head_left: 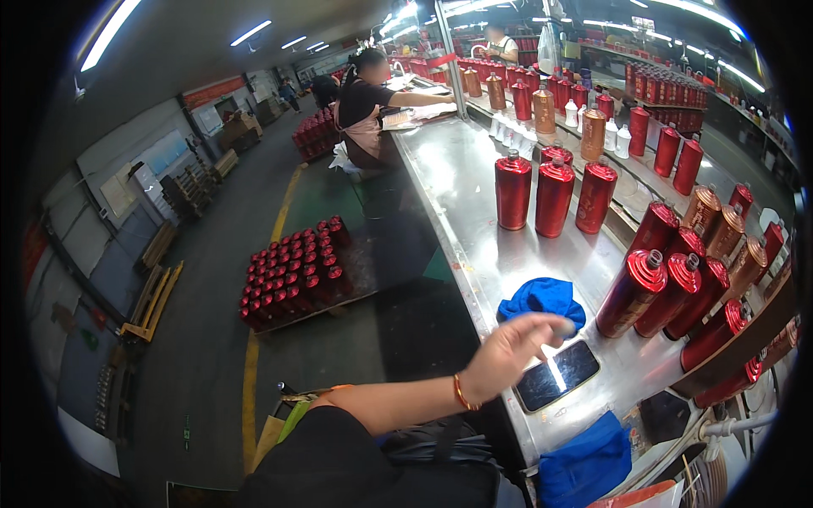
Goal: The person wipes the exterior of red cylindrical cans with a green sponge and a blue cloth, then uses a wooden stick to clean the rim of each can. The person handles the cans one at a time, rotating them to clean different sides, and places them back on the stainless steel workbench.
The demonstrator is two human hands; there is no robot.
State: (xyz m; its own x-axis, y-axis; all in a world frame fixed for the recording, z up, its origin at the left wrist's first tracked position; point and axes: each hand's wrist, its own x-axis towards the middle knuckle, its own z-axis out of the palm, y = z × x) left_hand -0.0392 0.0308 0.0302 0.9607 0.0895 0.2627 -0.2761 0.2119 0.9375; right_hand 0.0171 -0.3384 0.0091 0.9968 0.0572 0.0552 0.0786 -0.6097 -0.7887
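Note:
My left hand, with a thin bracelet at the wrist, reaches in from the lower left over the metal worktable. Its fingers are somewhat blurred but look stretched and apart, with nothing seen in them. Just under the fingertips lies a dark smartphone, its screen reflecting a bright light strip. A crumpled blue cloth sits right beyond the hand, partly covered by it. Leaning glossy red bottles are grouped to the right of the phone. My right hand does not show.
Several red bottles stand further up the table. Another blue cloth hangs at the near edge. Copper-coloured bottles and white bottles line the right side. Packed red bottles fill a floor pallet. A co-worker works at the far end.

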